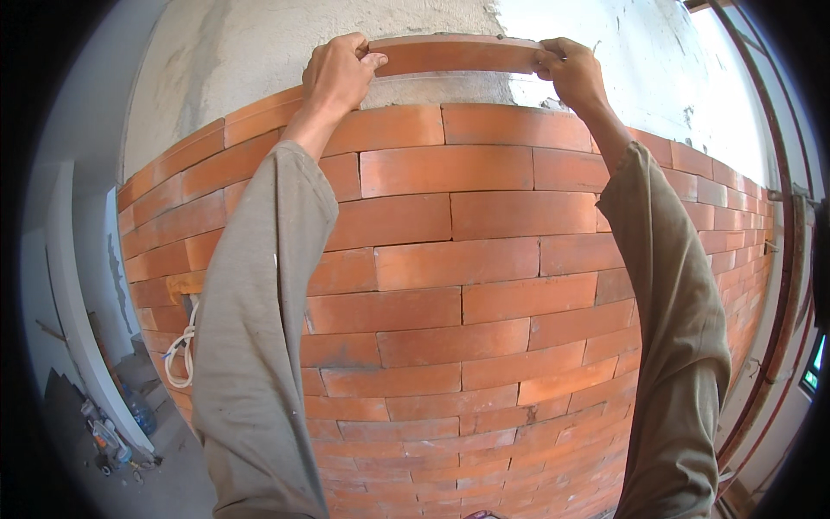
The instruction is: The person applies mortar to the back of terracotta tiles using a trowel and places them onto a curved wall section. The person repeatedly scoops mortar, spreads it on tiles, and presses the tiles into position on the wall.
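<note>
Both of my hands grip a long terracotta brick tile [452, 57] by its two ends, raised at the top of the tiled area. My left hand [341, 80] has its fingers and thumb closed on the left end; my right hand [573, 78] pinches the right end. Behind and below the tile is bare rough plaster [441, 90], just above the top course of orange brick tiles [514, 125]. A thin line runs across beneath the held tile. The brick facing below spreads across most of the view.
White cable [181, 356] hangs looped from a wall opening at left. Beyond are a pale column [65, 259], steps, a water bottle [141, 413] and assorted tools [112, 437] on the floor. Rusty scaffold poles [782, 337] stand along the right. Unfaced plaster [199, 60] covers the upper wall.
</note>
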The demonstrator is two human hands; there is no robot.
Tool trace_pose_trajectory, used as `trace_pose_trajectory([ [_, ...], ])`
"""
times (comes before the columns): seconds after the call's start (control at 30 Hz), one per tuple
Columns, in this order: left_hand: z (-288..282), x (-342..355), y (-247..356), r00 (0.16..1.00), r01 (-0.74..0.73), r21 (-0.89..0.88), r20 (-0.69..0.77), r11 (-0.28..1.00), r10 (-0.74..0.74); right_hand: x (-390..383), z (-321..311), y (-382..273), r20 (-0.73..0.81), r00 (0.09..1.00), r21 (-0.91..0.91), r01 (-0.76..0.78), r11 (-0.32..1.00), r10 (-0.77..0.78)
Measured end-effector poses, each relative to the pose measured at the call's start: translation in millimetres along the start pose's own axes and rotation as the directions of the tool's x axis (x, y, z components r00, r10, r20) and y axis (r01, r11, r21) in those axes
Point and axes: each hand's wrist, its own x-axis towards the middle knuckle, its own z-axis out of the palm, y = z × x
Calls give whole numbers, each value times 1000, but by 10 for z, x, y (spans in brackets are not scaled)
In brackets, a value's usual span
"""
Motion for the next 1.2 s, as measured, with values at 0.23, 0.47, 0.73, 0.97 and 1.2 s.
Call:
trace_pose_trajectory([
  [0.23,16,61,-180,996,-32,149,93,988,18,30,16,-5,149,989,-173,49,984,-23],
  [0.47,-122,122,-138,953,47,178,286,983,-98,155,-88,32,273,958,-218,154,964,-92],
  [0.73,-167,116,-293,934,28,102,351,994,-62,170,-65,-41,452,892,-184,59,981,31],
  [0.97,-212,169,-288,903,31,98,423,995,-70,171,13,-19,455,884,-206,-8,978,103],
  [1.2,-70,87,-387,954,-34,39,300,999,21,156,77,-18,413,898,-237,-55,970,152],
])
